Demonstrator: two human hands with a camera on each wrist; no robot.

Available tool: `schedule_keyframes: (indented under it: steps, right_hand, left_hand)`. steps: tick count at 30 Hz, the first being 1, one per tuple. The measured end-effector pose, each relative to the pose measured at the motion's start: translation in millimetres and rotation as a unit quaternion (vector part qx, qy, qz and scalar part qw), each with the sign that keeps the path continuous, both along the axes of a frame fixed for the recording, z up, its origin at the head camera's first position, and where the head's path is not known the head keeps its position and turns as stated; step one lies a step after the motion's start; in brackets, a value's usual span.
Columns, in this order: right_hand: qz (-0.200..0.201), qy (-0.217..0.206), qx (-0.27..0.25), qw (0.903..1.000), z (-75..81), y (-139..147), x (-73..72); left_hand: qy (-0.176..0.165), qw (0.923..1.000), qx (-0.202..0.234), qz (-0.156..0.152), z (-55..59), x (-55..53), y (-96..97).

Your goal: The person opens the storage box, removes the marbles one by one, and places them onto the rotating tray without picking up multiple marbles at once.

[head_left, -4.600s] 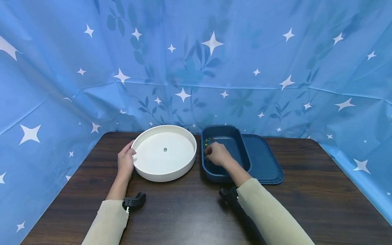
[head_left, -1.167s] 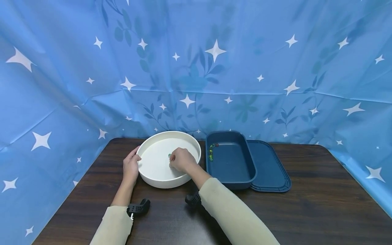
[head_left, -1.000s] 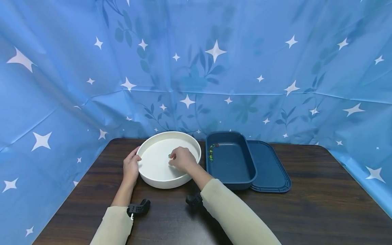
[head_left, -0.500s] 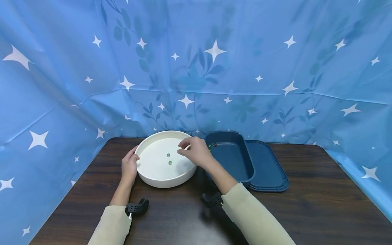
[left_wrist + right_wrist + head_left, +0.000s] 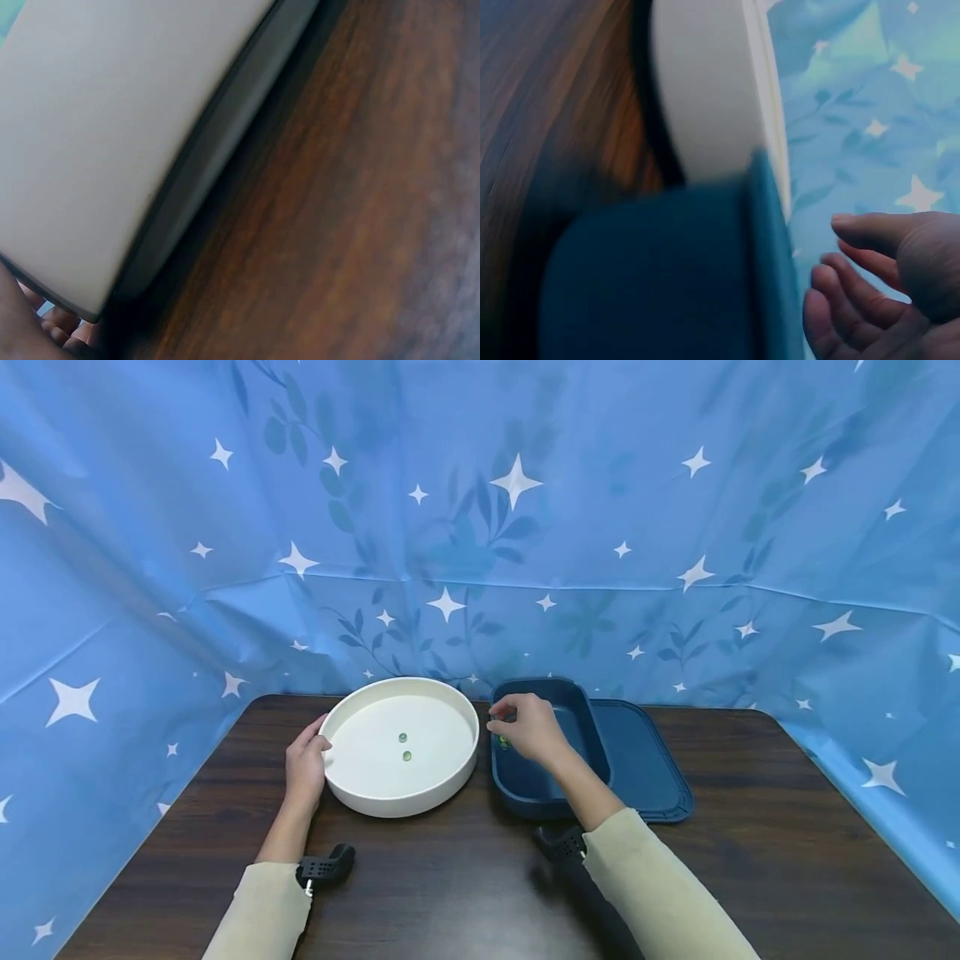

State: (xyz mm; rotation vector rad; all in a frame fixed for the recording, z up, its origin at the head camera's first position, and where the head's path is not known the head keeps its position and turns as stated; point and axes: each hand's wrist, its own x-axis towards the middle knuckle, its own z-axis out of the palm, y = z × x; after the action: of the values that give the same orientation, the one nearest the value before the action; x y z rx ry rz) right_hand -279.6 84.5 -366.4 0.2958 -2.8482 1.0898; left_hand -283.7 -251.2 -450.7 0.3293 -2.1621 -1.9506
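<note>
At the left edge of the white round tray (image 5: 400, 797), my left hand (image 5: 303, 768) grips the wall, thumb on the rim and fingers outside. Two small greenish glass marbles (image 5: 407, 756) lie apart near the tray's middle. My right hand (image 5: 531, 728) hovers over the left side of the dark blue rectangular box (image 5: 551, 808). Its thumb and fingers are loosely bent and spread apart, with nothing seen between them, also in the right wrist view. A yellow-green marble (image 5: 503, 742) shows in the box just below that hand, which hides the others.
A dark blue lid (image 5: 645, 760) lies flat against the right side of the box, partly under it. Everything stands on a dark wooden table (image 5: 435, 893). A blue star-patterned curtain (image 5: 465, 527) hangs behind the table's back edge.
The right hand has let go of a second marble in the white tray, then moved right to above the blue box. The left hand has kept its grip on the tray.
</note>
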Motion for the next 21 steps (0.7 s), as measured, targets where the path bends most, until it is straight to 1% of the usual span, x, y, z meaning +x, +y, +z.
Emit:
schedule_keyframes:
  steps: [5, 8, 10, 15, 18, 21]
  right_hand:
    - [-0.001, -0.072, 0.017, 0.9973, -9.8, 9.9, -7.6]
    - [-0.008, -0.103, 0.014, 0.9946, -14.7, 13.0, -11.0]
    - [-0.010, -0.110, 0.009, 0.9938, -17.6, 15.3, -12.2]
    - [0.004, -0.131, 0.004, 0.9913, -22.7, 18.5, -14.9]
    - [0.006, -0.135, 0.013, 0.9907, -25.3, 18.2, -16.8]
    - [0.003, -0.130, 0.035, 0.9909, -28.4, 16.9, -19.0]
  left_hand:
    - [-0.002, 1.0000, -0.002, 0.004, 0.1, 1.1, -3.5]
    - [-0.004, 1.0000, -0.007, 0.006, 0.0, 1.2, -3.9]
    - [-0.003, 0.9999, -0.008, 0.006, 0.3, 0.4, -2.8]
    - [-0.005, 0.9999, -0.010, 0.002, 1.8, 0.9, -0.3]
    - [-0.008, 0.9999, -0.009, 0.003, 1.7, 0.3, 0.4]
    - [-0.011, 0.9999, -0.007, 0.004, 1.2, -0.3, 0.8]
